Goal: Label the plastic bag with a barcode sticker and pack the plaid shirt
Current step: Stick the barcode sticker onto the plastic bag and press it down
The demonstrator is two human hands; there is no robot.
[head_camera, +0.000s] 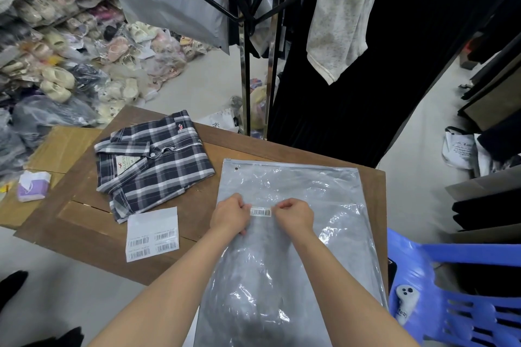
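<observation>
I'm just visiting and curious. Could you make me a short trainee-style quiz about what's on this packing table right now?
1. True or false: the plaid shirt is already inside the plastic bag.
2. What do the left hand and right hand hold between them?
3. The sticker sheet lies: A) on the bag, B) on the table beside the shirt, C) on the blue chair.

Key: 1 false; 2 a barcode sticker, over the bag; 3 B.
</observation>
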